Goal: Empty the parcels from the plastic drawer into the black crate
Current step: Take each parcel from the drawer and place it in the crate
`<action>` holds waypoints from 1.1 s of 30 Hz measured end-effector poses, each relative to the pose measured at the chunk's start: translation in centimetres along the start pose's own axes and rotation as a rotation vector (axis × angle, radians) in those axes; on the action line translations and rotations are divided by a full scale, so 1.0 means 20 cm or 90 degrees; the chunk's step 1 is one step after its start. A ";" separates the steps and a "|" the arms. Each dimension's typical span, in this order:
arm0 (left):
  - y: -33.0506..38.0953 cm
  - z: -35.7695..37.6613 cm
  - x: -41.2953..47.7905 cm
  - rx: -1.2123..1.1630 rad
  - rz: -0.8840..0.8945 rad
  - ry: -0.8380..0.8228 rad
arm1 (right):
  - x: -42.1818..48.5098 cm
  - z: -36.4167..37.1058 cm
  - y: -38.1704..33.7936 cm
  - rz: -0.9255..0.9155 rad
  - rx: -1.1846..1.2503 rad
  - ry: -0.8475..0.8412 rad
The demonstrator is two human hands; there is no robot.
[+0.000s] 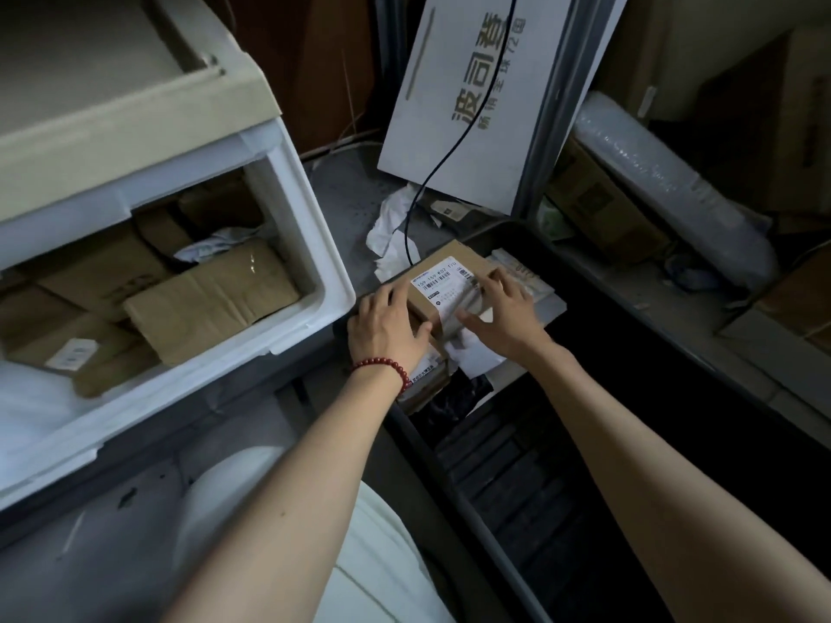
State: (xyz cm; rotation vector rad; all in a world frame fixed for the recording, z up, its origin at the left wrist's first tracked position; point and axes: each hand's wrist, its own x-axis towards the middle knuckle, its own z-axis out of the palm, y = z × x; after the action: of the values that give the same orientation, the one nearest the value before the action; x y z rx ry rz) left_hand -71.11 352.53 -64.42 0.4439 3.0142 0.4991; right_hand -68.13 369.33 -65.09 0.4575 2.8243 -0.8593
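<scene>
Parcels [211, 303] waiting in the plastic drawer [310, 245] (out at 9 o'clock from the hands) are mostly plain brown cardboard. The one in play is a small labelled box [443, 281] at the 11 o'clock end of the black crate [517, 487], on top of a few others and a white mailer bag [476, 359]. Left hand [389, 328] has its fingers curled over the box's 9 o'clock edge with the thumb pressed on the near side. Right hand [506, 314] is wrapped over the 3 o'clock edge, thumb lying across the label, so both have hold of it. My guess on handling: it looks light and stiff, a rigid little carton that won't sag. The tape and glossy label are probably the slick bits, so I'd grab the bare cardboard sides or corners rather than the top. Can't tell what's inside, so I'd set it down, not drop it. The bigger flat boxes in the drawer look like two-hand jobs, held by opposite edges.
</scene>
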 end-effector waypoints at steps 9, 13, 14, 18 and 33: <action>-0.02 -0.29 -0.18 0.019 -0.007 0.026 | -0.23 -0.08 -0.35 -0.099 -0.057 0.053; -0.16 -0.45 -0.30 0.042 -0.043 0.059 | -0.33 -0.09 -0.53 -0.164 -0.063 0.061; -0.20 -0.48 -0.33 0.049 -0.061 0.064 | -0.35 -0.08 -0.58 -0.180 -0.062 0.059; -0.39 -0.61 -0.45 0.052 -0.138 0.080 | -0.43 -0.03 -0.76 -0.237 -0.062 0.045; -1.03 -0.92 -0.83 0.023 -0.311 0.112 | -0.56 0.38 -1.28 -0.281 0.021 0.016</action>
State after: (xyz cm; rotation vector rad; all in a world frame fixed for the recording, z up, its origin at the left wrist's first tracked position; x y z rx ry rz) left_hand -62.55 323.45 -53.55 -0.3515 3.1328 0.4610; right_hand -65.56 342.09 -55.48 -0.1650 2.9849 -0.9755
